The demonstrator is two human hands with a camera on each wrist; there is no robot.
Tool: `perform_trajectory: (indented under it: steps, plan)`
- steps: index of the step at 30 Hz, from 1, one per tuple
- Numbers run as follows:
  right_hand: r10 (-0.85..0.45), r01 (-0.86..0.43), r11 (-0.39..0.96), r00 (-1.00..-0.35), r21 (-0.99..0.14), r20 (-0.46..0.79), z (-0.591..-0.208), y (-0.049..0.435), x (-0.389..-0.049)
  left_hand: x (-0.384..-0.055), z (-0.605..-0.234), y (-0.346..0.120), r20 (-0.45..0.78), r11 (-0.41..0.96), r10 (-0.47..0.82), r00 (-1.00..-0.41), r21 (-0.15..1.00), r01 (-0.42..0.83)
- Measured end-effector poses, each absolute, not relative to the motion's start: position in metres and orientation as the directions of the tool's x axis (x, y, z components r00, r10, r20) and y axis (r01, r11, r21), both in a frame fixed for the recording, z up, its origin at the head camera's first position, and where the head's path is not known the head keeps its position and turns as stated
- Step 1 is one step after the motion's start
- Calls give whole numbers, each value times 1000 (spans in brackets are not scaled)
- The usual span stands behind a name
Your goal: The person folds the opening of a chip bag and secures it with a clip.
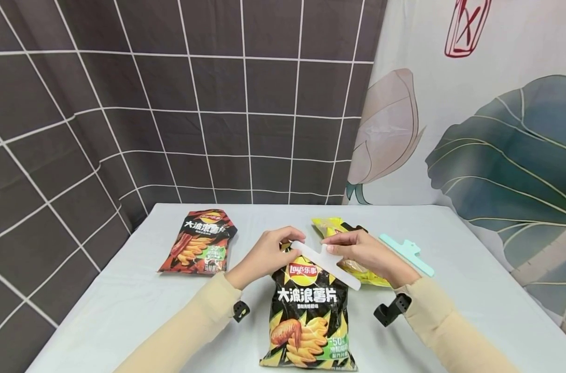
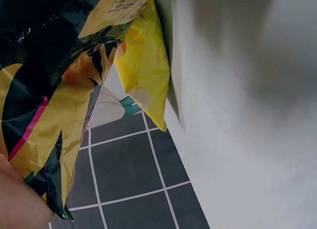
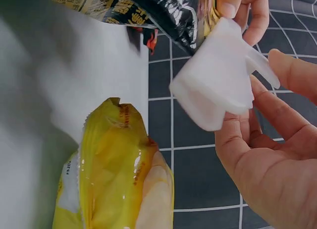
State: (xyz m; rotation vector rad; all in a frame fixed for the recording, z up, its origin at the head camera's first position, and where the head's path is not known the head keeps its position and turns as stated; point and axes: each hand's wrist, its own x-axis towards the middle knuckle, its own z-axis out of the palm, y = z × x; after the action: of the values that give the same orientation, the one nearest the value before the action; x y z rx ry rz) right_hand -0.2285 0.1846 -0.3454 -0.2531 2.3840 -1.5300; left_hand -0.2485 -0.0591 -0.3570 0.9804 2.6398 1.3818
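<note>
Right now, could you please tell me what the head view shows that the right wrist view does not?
Only the head view shows the red chip bag, the teal clip and the left hand gripping the black chip bag's top. Only the right wrist view shows the white clip's underside close up against the right hand's fingers. Both show the black chip bag, the yellow bag and the white table.

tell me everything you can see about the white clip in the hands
The white clip is a long, flat bar of plain, slightly see-through plastic with a tab on one side. It lies slanted across the top of the black and yellow chip bag. The right hand pinches the tab; the left hand holds the bag's top at the clip's far end.
</note>
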Motion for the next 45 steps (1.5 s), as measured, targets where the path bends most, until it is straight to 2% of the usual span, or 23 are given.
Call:
perform_trajectory:
  steps: [8, 16, 23, 33, 38, 45]
  plan:
    - [-321, 32, 409, -930, -912, -177, -355, 189, -222, -247, -356, -61, 267, 421, 514, -815, 749, 511]
    - [-356, 33, 456, -909, -889, -217, -368, 195, -210, -245, -356, -64, 261, 431, 489, -832, 757, 491]
    - [-418, 86, 353, -876, -932, -239, -377, 196, -197, -245, -358, -67, 256, 454, 474, -843, 749, 483]
    - [-436, 202, 207, -857, -957, -275, -392, 194, -187, -243, -364, -74, 267, 453, 451, -852, 754, 476]
    - [-429, 233, 150, -861, -961, -275, -400, 191, -183, -244, -375, -81, 236, 451, 385, -892, 795, 405]
    - [-421, 274, 82, -862, -958, -282, -406, 189, -179, -241, -388, -89, 109, 413, 289, -951, 882, 226]
